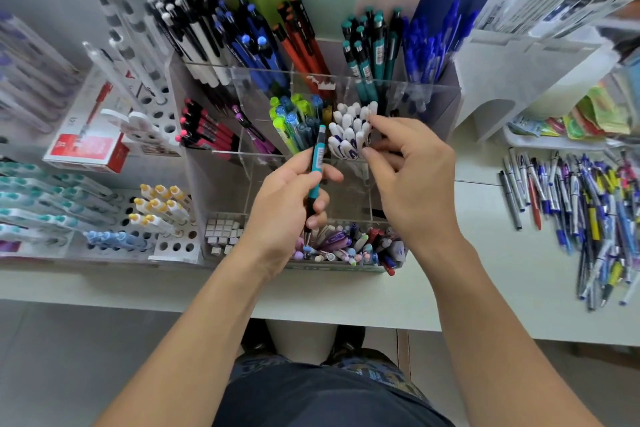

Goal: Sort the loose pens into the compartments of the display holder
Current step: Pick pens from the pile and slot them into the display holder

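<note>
Most compartments of the display holder [433, 94] already stood filled. The left hand [284, 204] gripped a teal pen [317, 163] over it; the right hand [412, 177] pinched among white-capped pens [349, 130]. A loose pile [581, 215] waited far right.

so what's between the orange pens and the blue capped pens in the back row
In the head view, a compartment of teal pens stands between the orange pens and the blue capped pens.

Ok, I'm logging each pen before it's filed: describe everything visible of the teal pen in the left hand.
The teal plastic pen has a dark clicker end on top, a pale barcode label on its barrel and a dark grip with a metal tip below. It stands nearly upright, tip down, over the clear acrylic display holder, gripped mid-barrel by the left hand.
</note>
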`<state>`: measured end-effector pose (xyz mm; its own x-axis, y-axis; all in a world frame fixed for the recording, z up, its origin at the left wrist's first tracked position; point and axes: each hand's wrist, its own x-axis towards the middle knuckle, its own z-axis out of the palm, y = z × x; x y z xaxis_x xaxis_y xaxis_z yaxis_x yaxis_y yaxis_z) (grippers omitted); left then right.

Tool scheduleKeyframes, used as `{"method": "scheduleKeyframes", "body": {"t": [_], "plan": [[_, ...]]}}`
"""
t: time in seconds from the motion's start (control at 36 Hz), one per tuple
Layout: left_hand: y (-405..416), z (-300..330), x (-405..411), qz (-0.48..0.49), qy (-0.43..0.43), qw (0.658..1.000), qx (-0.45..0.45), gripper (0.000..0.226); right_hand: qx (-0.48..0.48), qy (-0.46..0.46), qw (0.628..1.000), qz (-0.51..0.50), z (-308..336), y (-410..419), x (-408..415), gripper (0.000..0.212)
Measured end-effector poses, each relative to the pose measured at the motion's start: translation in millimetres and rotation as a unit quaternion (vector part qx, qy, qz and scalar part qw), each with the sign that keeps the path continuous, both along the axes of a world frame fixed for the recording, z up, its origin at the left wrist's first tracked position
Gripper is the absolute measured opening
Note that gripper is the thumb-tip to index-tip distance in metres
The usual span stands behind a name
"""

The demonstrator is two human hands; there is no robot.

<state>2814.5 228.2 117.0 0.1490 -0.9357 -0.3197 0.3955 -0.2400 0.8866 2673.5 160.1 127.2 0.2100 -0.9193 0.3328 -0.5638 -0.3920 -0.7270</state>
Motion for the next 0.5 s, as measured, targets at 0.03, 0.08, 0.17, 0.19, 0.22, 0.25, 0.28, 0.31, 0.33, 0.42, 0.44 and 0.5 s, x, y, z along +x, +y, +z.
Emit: {"method": "scheduleKeyframes", "body": {"t": [0.03, 0.08, 0.17, 0.19, 0.22, 0.25, 0.28, 0.31, 0.33, 0.42, 0.44, 0.5], "plan": [[1.9, 0.9, 0.8, 0.009, -0.019, 1.0, -0.009, 0.036, -0.005, -0.016, 1.0, -0.011, 4.3, 1.6, -1.4, 0.04], [5.2, 2.4, 2.5, 0.018, -0.074, 0.996, -0.037, 0.033, -0.013, -0.047, 0.998, -0.036, 15.4, 5.4, -4.3, 0.028], [5.1, 7.6, 1.9, 0.009, -0.137, 0.987, -0.087, 0.031, 0.094, -0.098, 0.99, 0.029, 30.9, 7.2, -3.7, 0.017], [3.9, 10.7, 0.8, 0.001, -0.149, 0.983, -0.104, 0.031, 0.136, -0.128, 0.981, 0.055, 33.9, 7.7, -1.1, 0.015], [1.9, 14.1, -0.2, -0.006, -0.163, 0.979, -0.121, 0.03, 0.164, -0.168, 0.97, 0.067, 36.1, 7.9, 1.8, 0.012], [-0.7, 17.6, -0.8, -0.011, -0.18, 0.974, -0.136, 0.03, 0.181, -0.208, 0.959, 0.066, 37.4, 7.5, 4.1, 0.01], [-3.7, 20.6, -0.8, -0.015, -0.201, 0.968, -0.149, 0.03, 0.192, -0.237, 0.95, 0.06, 39.1, 6.9, 5.8, 0.008], [-6.7, 23.0, -1.0, -0.017, -0.221, 0.962, -0.161, 0.03, 0.193, -0.249, 0.947, 0.058, 40.9, 5.9, 6.3, 0.006], [-9.5, 25.1, -0.7, -0.019, -0.239, 0.956, -0.171, 0.03, 0.183, -0.252, 0.948, 0.061, 43.2, 4.5, 5.7, 0.002], [-15.2, 31.2, 0.4, -0.008, -0.257, 0.95, -0.178, 0.027, 0.073, -0.283, 0.956, 0.04, 57.3, -1.5, -2.8, 0.006], [-16.6, 32.2, 1.3, 0.002, -0.25, 0.953, -0.17, 0.026, 0.013, -0.296, 0.955, 0.018, 64.2, -5.0, -7.2, 0.006], [-17.9, 33.6, 2.9, 0.014, -0.232, 0.961, -0.151, 0.023, -0.105, -0.29, 0.951, -0.017, 75.9, -14.9, -14.7, 0.006]]}}
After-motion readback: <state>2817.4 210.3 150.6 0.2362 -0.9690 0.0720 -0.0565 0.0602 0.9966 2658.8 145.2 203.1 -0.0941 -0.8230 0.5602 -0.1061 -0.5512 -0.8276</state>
